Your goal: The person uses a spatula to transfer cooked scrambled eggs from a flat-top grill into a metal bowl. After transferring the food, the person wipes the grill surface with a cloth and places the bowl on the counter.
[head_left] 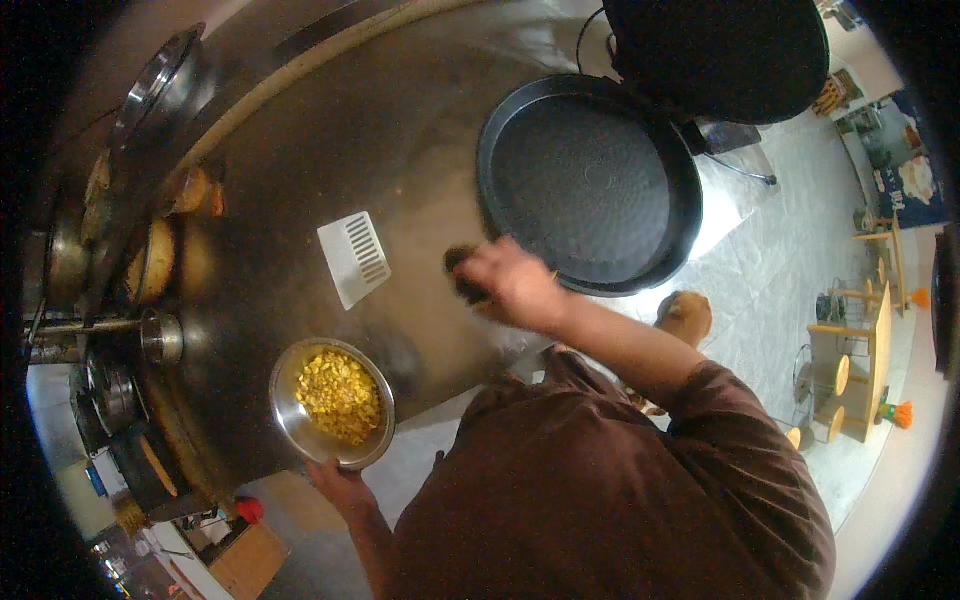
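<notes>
My left hand (341,484) grips the rim of a round steel bowl (388,420) at the lower left. Chopped yellow food (339,394), perhaps scrambled egg, lies in the bowl. My right hand (510,285) is blurred; its fingers are closed on a dark object (466,274) whose kind I cannot tell, just left of a large round black pan (592,187). Between the bowl and the pan's left side, a white slotted turner head (356,259) rests on the brown metal work surface (277,262).
The pan's black lid (727,52) stands raised at the upper right. Pots and a small steel container (161,337) line the left side. A brown-furred animal (684,319), seemingly a dog, is on the floor beside the pan. Wooden tables and stools (874,352) stand far right.
</notes>
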The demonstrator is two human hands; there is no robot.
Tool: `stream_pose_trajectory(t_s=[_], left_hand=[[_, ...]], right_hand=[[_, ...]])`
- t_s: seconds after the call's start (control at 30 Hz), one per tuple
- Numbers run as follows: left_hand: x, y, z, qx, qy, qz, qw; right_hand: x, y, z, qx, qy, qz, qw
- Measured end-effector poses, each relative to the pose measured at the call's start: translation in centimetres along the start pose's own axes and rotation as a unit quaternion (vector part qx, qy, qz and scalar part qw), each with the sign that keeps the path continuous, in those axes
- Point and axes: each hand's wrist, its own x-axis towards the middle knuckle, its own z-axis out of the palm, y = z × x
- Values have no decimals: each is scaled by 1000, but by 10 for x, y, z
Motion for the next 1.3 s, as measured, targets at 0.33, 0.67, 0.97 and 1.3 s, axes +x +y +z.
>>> stream_pose_trajectory(t_s=[0.33, 0.67, 0.97, 1.3], left_hand=[[-19, 9, 12, 104, 22, 62, 992], [-13, -10, -30, 563, -46, 329, 756], [1, -23, -22, 150, 14, 45, 988], [-5, -18, 0, 197, 28, 56, 978]], right_hand=[[7, -42, 26, 327, -14, 28, 945], [-93, 10, 18, 54, 125, 17, 991], [-19, 20, 117, 58, 129, 191, 971], [63, -28, 65, 336, 97, 47, 936]])
